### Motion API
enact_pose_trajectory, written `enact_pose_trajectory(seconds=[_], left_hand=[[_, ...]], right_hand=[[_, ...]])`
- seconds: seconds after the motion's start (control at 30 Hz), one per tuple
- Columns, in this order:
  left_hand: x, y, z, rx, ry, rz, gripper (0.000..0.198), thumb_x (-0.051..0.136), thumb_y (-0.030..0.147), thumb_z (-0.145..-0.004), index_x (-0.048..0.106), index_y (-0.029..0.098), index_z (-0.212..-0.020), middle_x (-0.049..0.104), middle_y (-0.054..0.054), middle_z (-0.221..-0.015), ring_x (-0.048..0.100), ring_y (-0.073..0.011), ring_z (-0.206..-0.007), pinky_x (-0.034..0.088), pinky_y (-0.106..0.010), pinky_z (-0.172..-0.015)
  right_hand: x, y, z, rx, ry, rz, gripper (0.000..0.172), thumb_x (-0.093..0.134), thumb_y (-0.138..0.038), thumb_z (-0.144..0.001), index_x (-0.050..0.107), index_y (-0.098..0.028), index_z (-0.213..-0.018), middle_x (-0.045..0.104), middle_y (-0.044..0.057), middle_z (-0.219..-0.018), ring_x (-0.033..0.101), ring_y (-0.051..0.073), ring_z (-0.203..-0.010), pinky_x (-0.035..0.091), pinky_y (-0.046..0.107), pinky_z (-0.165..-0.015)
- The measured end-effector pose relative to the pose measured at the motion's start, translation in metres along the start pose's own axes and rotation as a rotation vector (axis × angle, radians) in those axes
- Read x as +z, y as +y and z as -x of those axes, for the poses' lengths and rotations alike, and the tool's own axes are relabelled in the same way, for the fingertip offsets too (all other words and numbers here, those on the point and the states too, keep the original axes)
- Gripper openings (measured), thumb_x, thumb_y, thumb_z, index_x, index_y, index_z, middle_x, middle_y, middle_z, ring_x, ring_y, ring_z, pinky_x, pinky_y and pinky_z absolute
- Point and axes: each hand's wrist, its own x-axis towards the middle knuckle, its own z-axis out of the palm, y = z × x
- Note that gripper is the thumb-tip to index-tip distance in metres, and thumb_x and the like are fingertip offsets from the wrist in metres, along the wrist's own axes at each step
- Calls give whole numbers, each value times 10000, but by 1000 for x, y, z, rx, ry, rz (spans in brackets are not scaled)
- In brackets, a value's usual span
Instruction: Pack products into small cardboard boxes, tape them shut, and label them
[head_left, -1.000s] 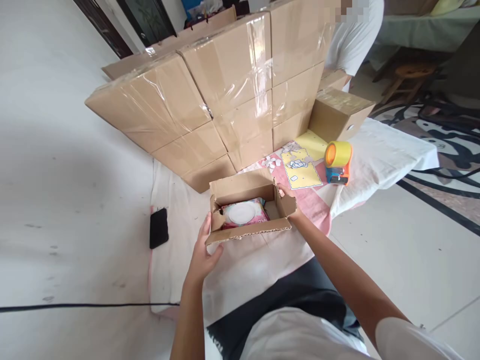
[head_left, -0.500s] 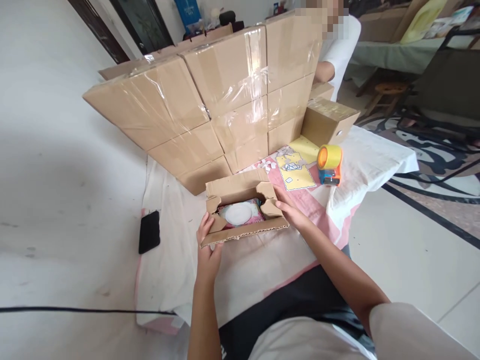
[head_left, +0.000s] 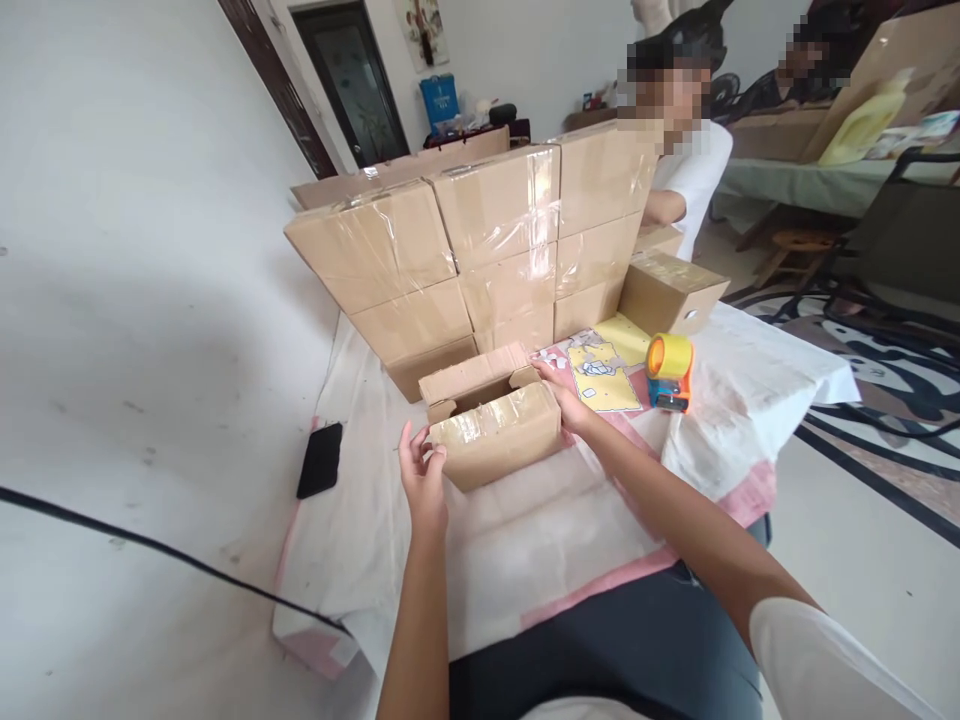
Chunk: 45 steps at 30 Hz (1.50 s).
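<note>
A small cardboard box (head_left: pixel 496 438) lies on the cloth-covered table (head_left: pixel 525 530) in front of me, its taped side turned toward me and its back flap up. My left hand (head_left: pixel 421 475) rests against the box's left end, fingers spread. At the box's right end, my right hand (head_left: pixel 564 398) presses the side flap, fingers curled on the cardboard. The box's contents are hidden from this angle.
A wall of stacked taped cartons (head_left: pixel 480 250) stands behind the box. An orange-and-yellow tape dispenser (head_left: pixel 669 370) and a yellow sheet (head_left: pixel 600 375) lie to the right, a black phone (head_left: pixel 320 459) to the left. A person in a white shirt (head_left: pixel 694 190) stands behind the cartons.
The box has been tipped so its taped side faces me; the pink pack inside is no longer visible. The view has lifted, showing more of the room.
</note>
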Motion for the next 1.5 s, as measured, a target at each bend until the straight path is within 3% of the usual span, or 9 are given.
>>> enact_pose_trajectory(seconds=[0.23,0.47,0.77,1.0,1.2,1.27,1.37,1.43,1.5], left_hand=[[4,-2,5,8,3,36,615,601,316,-913,462,277,-1510,516,-107,-1560,530,-230,-1368,477,-363,-1075],[0,-6,3,14,-7,18,586,613,339,-905,505,293,-1478,520,-90,-1562,475,-253,-1442,449,-391,-1137],[-4,-7,7,27,-33,4,547,630,376,-915,541,308,-1451,508,-66,-1566,468,-248,-1446,430,-395,-1173],[-9,18,-24,6,-228,-109,859,535,182,-808,284,392,-1603,417,-30,-1620,478,-266,-1432,485,-393,-1092],[9,65,-22,388,-468,-935,433,421,228,-965,671,346,-1299,687,-26,-1340,525,-277,-1381,102,-621,-1259],[20,74,-11,441,-480,-1126,427,518,405,-983,609,321,-1392,675,-78,-1352,530,-330,-1375,105,-675,-1234],[34,75,4,491,-450,-1292,616,641,527,-917,545,278,-1472,610,-155,-1421,468,-406,-1425,195,-708,-1194],[38,69,6,495,-421,-1332,596,662,513,-910,571,281,-1452,594,-160,-1441,457,-409,-1437,243,-694,-1185],[38,63,3,483,-392,-1316,572,685,507,-898,599,301,-1424,598,-135,-1452,464,-384,-1442,291,-646,-1188]], right_hand=[[-9,4,-4,19,-80,-57,461,572,-367,-747,624,-257,-1191,726,25,-1008,678,232,-877,545,348,-776],[-10,-4,-2,63,-155,-135,504,492,-658,-839,655,-241,-1070,717,112,-992,669,313,-964,527,471,-835],[-6,-6,-9,149,-59,-68,372,586,-297,-711,600,-253,-1080,648,-7,-826,574,166,-678,425,258,-566],[-8,-18,-6,-142,-47,99,249,583,-313,-775,706,-252,-982,702,21,-1096,613,243,-1099,479,370,-969],[-27,-29,-6,-291,-141,478,388,489,-502,-979,778,-244,-994,611,84,-1356,482,283,-1393,333,476,-1189],[-42,-40,-4,-370,5,656,372,512,-493,-975,760,-236,-1081,598,112,-1365,509,293,-1359,344,503,-1179],[-83,-67,8,-438,530,945,407,632,-430,-903,672,-225,-1252,576,151,-1366,475,337,-1355,308,570,-1169],[-118,-84,20,-267,919,1068,647,729,-396,-827,546,-203,-1418,468,211,-1476,393,392,-1406,267,616,-1155],[-151,-92,30,65,1071,1030,849,801,-358,-754,446,-135,-1492,394,297,-1509,410,435,-1380,321,609,-1092]])
